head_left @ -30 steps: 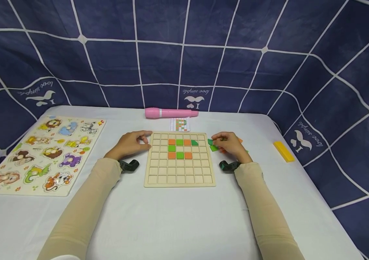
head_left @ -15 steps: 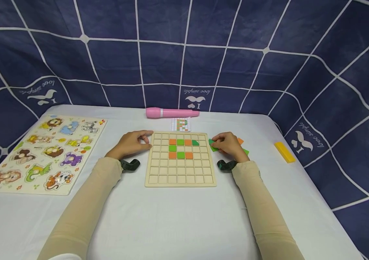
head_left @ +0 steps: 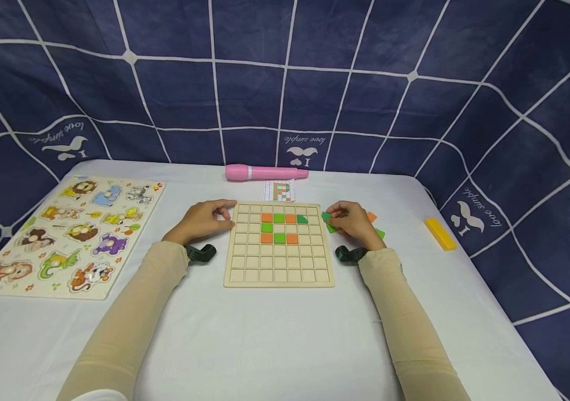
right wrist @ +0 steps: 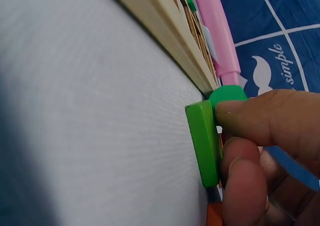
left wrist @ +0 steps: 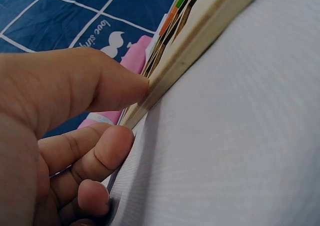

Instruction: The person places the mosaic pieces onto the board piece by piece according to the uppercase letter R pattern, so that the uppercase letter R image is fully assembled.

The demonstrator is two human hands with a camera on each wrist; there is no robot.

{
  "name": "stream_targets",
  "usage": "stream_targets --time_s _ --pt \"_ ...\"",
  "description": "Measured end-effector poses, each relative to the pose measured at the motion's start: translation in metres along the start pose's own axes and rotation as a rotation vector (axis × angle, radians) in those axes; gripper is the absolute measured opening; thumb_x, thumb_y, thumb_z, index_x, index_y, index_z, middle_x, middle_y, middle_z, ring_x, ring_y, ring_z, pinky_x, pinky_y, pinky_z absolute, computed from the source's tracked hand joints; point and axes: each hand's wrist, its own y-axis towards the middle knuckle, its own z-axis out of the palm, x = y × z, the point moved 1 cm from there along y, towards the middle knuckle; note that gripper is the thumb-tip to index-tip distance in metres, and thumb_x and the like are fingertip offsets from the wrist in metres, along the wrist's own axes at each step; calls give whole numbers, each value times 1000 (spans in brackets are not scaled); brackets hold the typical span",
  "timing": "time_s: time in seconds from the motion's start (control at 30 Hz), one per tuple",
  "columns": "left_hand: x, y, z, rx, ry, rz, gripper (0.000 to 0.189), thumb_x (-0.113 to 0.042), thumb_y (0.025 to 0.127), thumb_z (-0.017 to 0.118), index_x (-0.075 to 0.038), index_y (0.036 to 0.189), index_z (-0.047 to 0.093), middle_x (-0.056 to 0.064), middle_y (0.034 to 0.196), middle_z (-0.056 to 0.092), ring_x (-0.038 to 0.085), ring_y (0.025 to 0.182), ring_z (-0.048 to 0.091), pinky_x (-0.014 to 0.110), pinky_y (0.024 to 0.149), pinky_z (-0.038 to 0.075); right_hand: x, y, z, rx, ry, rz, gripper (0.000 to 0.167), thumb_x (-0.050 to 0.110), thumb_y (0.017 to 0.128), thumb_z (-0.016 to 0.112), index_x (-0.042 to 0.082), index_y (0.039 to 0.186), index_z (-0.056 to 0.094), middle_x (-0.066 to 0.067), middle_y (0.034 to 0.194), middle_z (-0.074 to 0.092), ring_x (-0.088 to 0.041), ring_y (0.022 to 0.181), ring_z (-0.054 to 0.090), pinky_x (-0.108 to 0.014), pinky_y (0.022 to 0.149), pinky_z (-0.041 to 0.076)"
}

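A square wooden grid board (head_left: pixel 279 267) lies on the white table, with several orange and light green square tiles and one dark green rounded tile (head_left: pixel 302 219) in its cells. Beside its upper left corner rests my left hand (head_left: pixel 199 221); thumb and forefinger touch the board's edge, and the other fingers are loosely curled in the left wrist view. To the right of the board, my right hand (head_left: pixel 354 221) pinches a dark green rounded tile (right wrist: pixel 227 93) by thumb and fingers. Against it stands a light green square tile (right wrist: pixel 204 146). Other loose tiles are partly hidden under this hand.
A small pattern card (head_left: pixel 280 191) and a pink microphone-shaped thing (head_left: pixel 267 173) lie behind the board. An animal peg puzzle (head_left: pixel 114 223) is at the left, and a yellow block (head_left: pixel 439 234) at the right. Dark blue checked cloth (head_left: pixel 244 94) hangs behind.
My right hand has shifted slightly towards the loose tiles and its fingers have closed on the dark green tile. The left hand stays at the board's edge. Tiles on the board look the same.
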Motion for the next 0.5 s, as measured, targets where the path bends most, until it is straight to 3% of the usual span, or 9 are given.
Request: stream_targets --time_s 0.5 --pt "0 0 0 4 -9 -4 65 -26 93 77 -7 153 61 3 104 68 19 76 48 37 77 37 -5 2 -4 19 127 2 20 3 102 71 -8 118 68 -4 88 63 -9 66 56 -21 56 50"
